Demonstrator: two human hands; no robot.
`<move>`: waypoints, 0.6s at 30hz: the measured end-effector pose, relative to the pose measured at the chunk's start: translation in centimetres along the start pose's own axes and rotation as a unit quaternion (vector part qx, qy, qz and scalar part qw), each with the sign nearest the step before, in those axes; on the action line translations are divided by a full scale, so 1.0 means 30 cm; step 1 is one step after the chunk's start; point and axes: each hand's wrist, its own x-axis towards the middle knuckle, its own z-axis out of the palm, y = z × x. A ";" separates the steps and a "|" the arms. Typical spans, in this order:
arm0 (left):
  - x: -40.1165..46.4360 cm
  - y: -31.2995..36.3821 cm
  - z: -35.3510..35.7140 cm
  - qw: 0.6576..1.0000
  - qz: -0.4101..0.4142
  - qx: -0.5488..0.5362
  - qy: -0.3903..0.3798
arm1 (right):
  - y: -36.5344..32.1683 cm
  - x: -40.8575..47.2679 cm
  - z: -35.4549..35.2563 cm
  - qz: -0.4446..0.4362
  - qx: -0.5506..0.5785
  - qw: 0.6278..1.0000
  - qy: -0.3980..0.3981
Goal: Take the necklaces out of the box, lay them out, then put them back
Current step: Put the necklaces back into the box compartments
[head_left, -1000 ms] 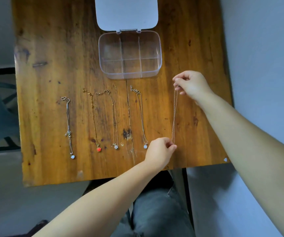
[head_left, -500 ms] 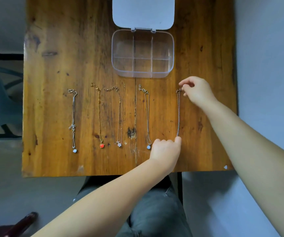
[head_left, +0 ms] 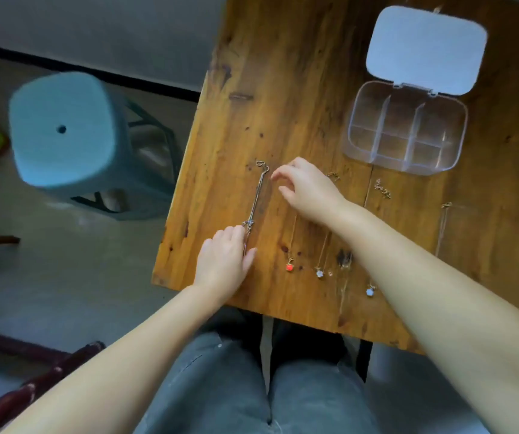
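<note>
The left hand [head_left: 225, 264] is lying loosely open over the lower end of the leftmost necklace [head_left: 256, 202]; whether it is pinching the chain, I cannot tell. The right hand [head_left: 306, 189], fingers spread and empty, is hovering just beside the clasp end. The box [head_left: 406, 126] is sitting well beyond it. A hasty lift is risking tangling the chain.

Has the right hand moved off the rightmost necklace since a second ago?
Yes. The right hand has crossed leftward along the table, away from the rightmost necklace, to the leftmost necklace.
</note>
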 end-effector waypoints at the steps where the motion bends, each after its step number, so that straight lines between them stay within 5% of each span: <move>1: -0.010 -0.024 0.009 1.000 -0.010 0.006 -0.004 | -0.023 0.023 0.025 -0.022 -0.028 0.999 -0.006; 12: -0.026 -0.060 0.033 0.998 0.048 -0.021 -0.021 | -0.027 0.071 0.110 -0.139 -0.232 0.961 -0.059; 14: -0.017 -0.052 -0.004 0.992 0.014 -0.128 0.001 | -0.020 0.052 0.098 -0.126 -0.179 0.974 -0.051; 18: 0.055 0.010 -0.132 0.947 -0.039 -0.317 0.029 | -0.034 0.001 0.040 -0.059 0.121 0.986 -0.094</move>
